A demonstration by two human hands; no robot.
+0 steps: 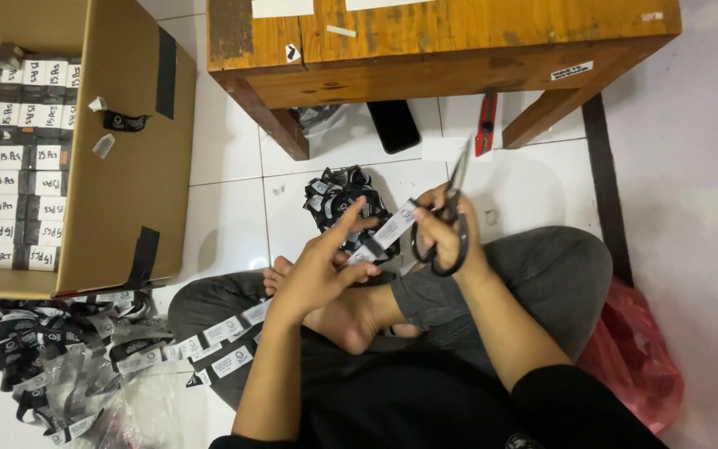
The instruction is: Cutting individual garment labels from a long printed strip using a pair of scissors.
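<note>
Label strip, white with black print, slants up and right between both hands, its upper end at the right fingertips. Left hand pinches its lower end; right hand grips black scissors, blades pointing up.

Scissors — dull dark metal; label strip glossy woven cloth; table rough worn wood; floor tiles — smooth, glossy.

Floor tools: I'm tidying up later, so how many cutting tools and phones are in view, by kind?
Scissors, in the right hand: 1
Red utility knife on the floor tiles: 1
Black phone under the wooden table: 1
Total: 3
</note>
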